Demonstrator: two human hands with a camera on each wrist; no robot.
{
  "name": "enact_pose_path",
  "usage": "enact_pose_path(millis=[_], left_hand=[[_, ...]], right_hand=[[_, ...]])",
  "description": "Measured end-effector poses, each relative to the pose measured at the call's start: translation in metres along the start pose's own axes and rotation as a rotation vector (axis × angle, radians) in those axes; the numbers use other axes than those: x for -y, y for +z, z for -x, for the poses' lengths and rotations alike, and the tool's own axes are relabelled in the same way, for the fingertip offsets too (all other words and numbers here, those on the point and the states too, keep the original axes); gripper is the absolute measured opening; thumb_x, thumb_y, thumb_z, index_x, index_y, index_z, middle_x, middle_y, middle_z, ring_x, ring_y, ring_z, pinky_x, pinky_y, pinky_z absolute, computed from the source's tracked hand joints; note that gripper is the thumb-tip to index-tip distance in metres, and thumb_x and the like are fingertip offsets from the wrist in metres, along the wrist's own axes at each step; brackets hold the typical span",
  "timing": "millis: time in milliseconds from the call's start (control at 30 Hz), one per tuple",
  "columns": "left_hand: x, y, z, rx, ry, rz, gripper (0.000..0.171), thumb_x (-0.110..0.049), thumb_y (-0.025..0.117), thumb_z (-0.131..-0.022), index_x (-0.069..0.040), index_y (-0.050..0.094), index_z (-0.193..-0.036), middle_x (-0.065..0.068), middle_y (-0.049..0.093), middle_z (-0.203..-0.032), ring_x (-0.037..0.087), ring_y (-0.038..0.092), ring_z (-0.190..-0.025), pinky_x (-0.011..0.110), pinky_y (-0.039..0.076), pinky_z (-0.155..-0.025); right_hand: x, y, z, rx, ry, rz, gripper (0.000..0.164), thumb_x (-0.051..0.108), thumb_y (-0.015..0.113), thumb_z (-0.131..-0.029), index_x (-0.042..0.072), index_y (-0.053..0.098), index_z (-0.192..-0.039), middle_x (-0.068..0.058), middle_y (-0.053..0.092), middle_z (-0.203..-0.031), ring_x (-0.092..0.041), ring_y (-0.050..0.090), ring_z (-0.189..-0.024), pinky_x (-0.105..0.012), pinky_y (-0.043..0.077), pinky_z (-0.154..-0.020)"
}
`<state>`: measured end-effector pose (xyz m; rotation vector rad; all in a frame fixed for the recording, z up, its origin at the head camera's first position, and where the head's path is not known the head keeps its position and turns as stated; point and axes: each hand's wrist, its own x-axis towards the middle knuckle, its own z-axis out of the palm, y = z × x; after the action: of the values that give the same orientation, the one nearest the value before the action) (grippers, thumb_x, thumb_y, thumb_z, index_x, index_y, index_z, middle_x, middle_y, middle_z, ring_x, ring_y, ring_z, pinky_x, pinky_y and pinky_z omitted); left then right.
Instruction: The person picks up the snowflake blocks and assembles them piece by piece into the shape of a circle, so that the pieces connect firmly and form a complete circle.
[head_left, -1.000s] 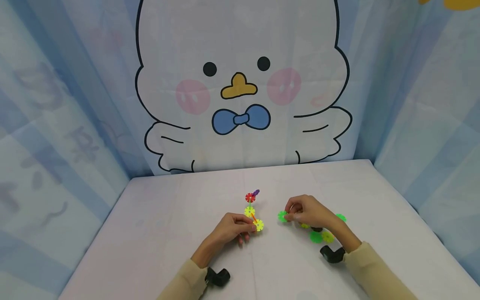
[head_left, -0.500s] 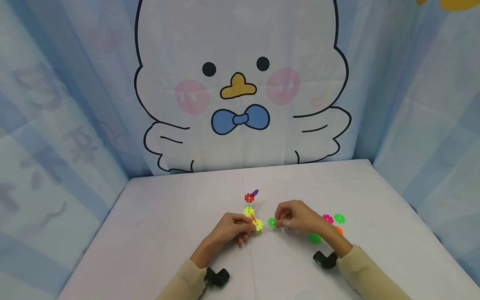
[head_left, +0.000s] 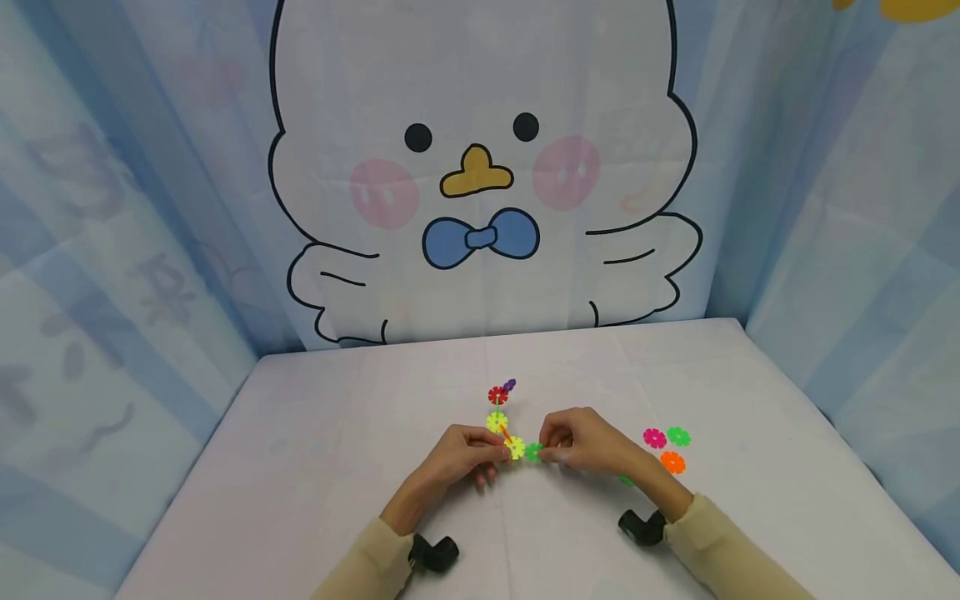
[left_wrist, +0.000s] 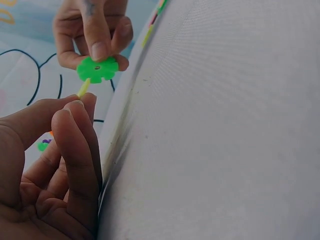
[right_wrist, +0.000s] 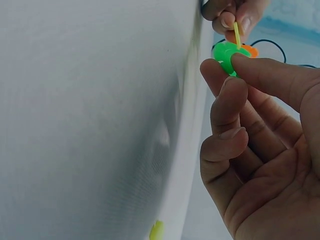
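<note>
My left hand (head_left: 467, 454) pinches a yellow notched snowflake disc (head_left: 516, 448) at the near end of a joined chain. An orange disc (head_left: 506, 434), seen edge-on, links it to another yellow disc (head_left: 497, 422); beyond are a red disc (head_left: 498, 396) and a purple one (head_left: 510, 385). Between thumb and fingers, my right hand (head_left: 588, 442) pinches a green snowflake disc (head_left: 533, 452). In the left wrist view the green disc (left_wrist: 97, 69) meets the edge of the yellow disc (left_wrist: 84, 88), the two set at an angle to each other.
Loose discs lie on the white table (head_left: 360, 433) at the right: pink (head_left: 655, 438), green (head_left: 678, 437) and orange (head_left: 672, 462). Another green disc (head_left: 627, 481) is partly hidden under my right forearm. A printed curtain (head_left: 480, 292) stands behind the table.
My right hand has carried the green disc leftward and slightly nearer, up to the yellow disc. The left hand has stayed in place. Loose discs at the right have come into view.
</note>
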<state>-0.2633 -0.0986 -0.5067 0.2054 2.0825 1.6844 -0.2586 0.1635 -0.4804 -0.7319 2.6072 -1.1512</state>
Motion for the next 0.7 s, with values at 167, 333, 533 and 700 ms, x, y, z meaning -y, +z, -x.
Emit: enact_pose_path(millis=[167, 333, 533, 700], left_hand=[[-0.0006, -0.0003, -0.0009, -0.006, 0.0, 0.001, 0.024, -0.02, 0.082, -0.094, -0.002, 0.078, -0.108, 0.002, 0.078, -0.086, 0.008, 0.063, -0.061, 0.018, 0.053, -0.056], [-0.0005, -0.001, -0.0009, -0.008, 0.004, 0.005, 0.025, -0.021, 0.081, -0.095, -0.001, 0.077, -0.11, 0.005, 0.08, -0.09, 0.008, 0.063, -0.062, 0.018, 0.054, -0.057], [0.0008, -0.0016, -0.0023, -0.006, 0.004, 0.014, 0.024, -0.02, 0.08, -0.096, -0.001, 0.076, -0.11, 0.006, 0.081, -0.091, 0.008, 0.062, -0.061, 0.018, 0.054, -0.057], [0.0017, -0.0012, -0.0025, -0.009, 0.012, 0.01, 0.023, -0.019, 0.079, -0.096, 0.0, 0.077, -0.109, 0.006, 0.081, -0.09, 0.008, 0.061, -0.061, 0.018, 0.054, -0.056]], right_hand=[[0.0025, 0.0011, 0.0002, -0.018, -0.003, 0.005, 0.012, 0.02, 0.082, -0.093, 0.016, 0.071, -0.09, 0.008, 0.071, -0.079, -0.005, 0.06, -0.069, -0.021, 0.053, -0.065], [0.004, 0.0018, 0.0001, -0.034, -0.003, 0.021, 0.013, 0.019, 0.082, -0.093, 0.016, 0.071, -0.089, 0.008, 0.07, -0.079, -0.006, 0.06, -0.069, -0.021, 0.051, -0.065], [0.006, 0.0026, 0.0011, -0.045, -0.003, 0.03, 0.013, 0.019, 0.082, -0.093, 0.016, 0.07, -0.089, 0.008, 0.07, -0.079, -0.005, 0.059, -0.069, -0.021, 0.051, -0.064], [0.0084, 0.0037, 0.0016, -0.044, -0.006, 0.033, 0.014, 0.019, 0.083, -0.092, 0.015, 0.07, -0.089, 0.006, 0.07, -0.08, -0.005, 0.059, -0.071, -0.021, 0.051, -0.065]])
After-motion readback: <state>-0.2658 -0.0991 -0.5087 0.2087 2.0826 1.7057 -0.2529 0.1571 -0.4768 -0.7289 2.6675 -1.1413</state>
